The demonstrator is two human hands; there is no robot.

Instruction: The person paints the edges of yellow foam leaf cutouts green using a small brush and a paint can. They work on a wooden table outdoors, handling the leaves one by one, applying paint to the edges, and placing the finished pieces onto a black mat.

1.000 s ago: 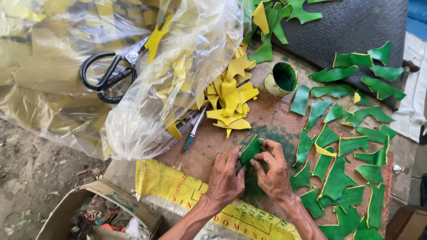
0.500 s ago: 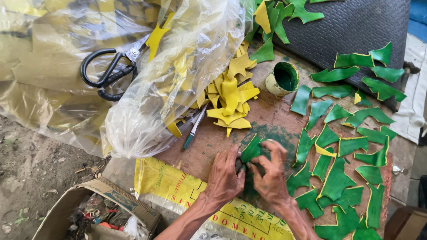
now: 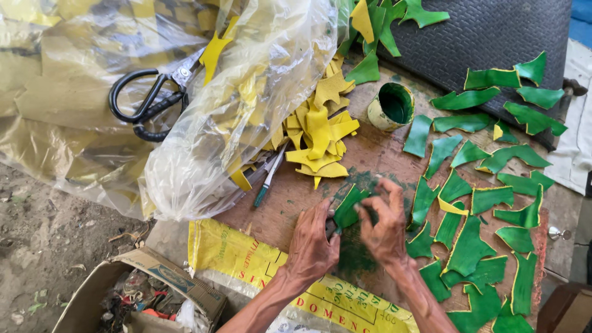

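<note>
Now the right hand has slid up over the green piece, fingers pinching its edge, while the left hand keeps it pinched too.

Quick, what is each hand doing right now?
Left hand: closed, pinching the green piece.
Right hand: fingers curled on the same green piece.

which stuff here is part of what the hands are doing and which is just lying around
In use: left hand and right hand holding a green-painted piece; green paint cup; painted green pieces; unpainted yellow pieces.

Lying about: black scissors; plastic bag; cardboard box; brush.
</note>
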